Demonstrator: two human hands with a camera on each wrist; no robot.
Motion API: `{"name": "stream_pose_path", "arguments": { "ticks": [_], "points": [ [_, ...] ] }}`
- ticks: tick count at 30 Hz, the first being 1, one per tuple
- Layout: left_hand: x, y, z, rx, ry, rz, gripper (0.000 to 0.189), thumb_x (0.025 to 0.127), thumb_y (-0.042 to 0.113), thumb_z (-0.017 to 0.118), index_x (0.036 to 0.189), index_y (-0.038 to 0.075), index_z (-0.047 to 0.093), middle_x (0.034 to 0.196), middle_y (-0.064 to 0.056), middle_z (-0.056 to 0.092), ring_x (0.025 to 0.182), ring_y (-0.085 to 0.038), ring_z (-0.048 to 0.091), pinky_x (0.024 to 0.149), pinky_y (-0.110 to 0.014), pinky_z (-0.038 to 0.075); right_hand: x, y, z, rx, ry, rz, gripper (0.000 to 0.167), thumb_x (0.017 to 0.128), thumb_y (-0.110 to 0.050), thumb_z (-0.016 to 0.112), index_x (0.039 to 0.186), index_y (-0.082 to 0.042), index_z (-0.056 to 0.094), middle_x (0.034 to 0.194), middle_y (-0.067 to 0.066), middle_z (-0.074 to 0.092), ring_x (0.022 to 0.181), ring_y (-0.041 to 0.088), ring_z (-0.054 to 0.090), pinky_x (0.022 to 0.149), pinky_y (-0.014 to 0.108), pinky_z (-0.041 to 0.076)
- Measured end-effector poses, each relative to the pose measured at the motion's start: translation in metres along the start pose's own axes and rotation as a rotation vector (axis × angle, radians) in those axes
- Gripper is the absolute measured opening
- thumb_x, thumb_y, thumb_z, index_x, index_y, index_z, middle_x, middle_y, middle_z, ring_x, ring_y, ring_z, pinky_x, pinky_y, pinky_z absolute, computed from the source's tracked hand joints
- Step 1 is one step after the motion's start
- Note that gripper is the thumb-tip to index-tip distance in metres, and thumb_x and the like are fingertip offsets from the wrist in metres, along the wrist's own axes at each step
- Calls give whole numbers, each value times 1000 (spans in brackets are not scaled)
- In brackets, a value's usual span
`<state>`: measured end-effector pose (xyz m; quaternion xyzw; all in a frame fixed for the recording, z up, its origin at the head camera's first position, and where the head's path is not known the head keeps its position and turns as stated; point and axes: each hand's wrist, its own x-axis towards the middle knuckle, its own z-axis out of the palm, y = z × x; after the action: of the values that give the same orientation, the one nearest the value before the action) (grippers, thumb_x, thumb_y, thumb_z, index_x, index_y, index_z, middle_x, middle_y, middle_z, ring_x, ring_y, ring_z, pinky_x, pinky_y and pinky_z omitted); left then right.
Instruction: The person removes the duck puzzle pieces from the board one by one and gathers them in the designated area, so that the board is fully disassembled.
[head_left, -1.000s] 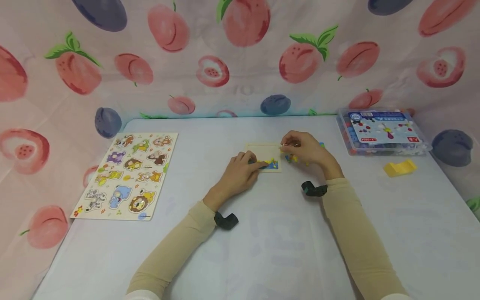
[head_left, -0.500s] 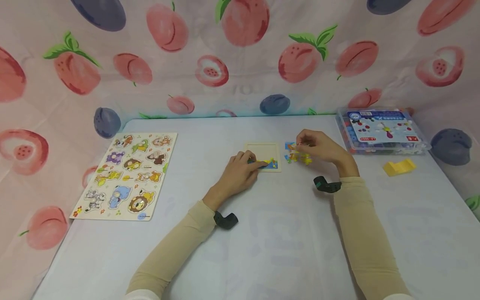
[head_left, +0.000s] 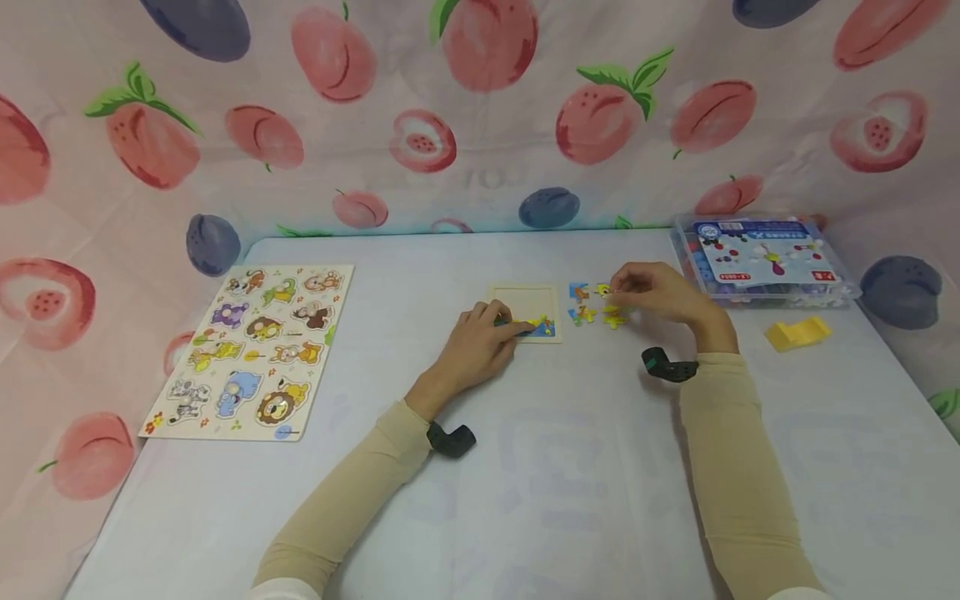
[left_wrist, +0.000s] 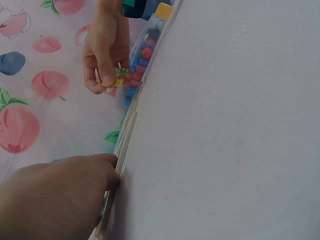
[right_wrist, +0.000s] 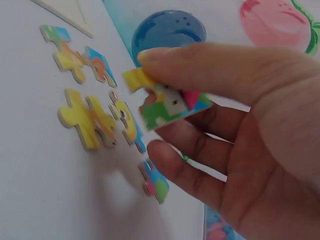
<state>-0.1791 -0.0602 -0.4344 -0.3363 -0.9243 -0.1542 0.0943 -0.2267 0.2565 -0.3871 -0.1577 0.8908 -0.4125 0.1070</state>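
My right hand (head_left: 660, 293) is raised at the right of several loose jigsaw pieces (head_left: 582, 315). Between thumb and fingers it pinches a jigsaw piece (right_wrist: 172, 106) with yellow, green and white print, clear in the right wrist view. My left hand (head_left: 478, 343) rests on the lower left of a shallow cream puzzle tray (head_left: 525, 300). Its thumb lies across blue and yellow pieces (head_left: 546, 328) fitted along the tray's near side, partly hiding them. Behind the held piece, the right wrist view shows a yellow jigsaw piece (right_wrist: 82, 120) lying on the table among others.
A clear plastic box (head_left: 765, 262) of coloured parts stands at the back right, with a yellow block (head_left: 798, 334) in front of it. An animal picture board (head_left: 255, 354) lies at the left. A peach-print cloth (head_left: 480, 125) hangs behind the white table.
My right hand has moved right from beside the tray, past the loose jigsaw pieces, uncovering them. The left hand keeps its place on the tray.
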Motion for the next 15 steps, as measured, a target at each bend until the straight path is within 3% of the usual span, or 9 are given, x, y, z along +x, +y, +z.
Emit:
{"name": "stream_pose_path", "arguments": {
  "ticks": [7, 15],
  "points": [
    [0, 0, 0, -6, 20, 7, 34, 94, 20, 49, 123, 30, 64, 112, -3, 53, 98, -22, 48, 80, -39, 42, -8, -1, -10, -72, -36, 119, 25, 91, -28, 64, 107, -10, 66, 106, 7, 65, 97, 20, 52, 85, 30, 44],
    [0, 0, 1, -10, 7, 0, 33, 94, 20, 50, 123, 29, 64, 113, -4, 54, 98, -22, 49, 82, -41, 42, -13, 7, -16, -119, -66, 214, 31, 93, -34, 59, 114, -11, 63, 111, 9, 62, 98, 23, 51, 81, 33, 44]
  ]
}}
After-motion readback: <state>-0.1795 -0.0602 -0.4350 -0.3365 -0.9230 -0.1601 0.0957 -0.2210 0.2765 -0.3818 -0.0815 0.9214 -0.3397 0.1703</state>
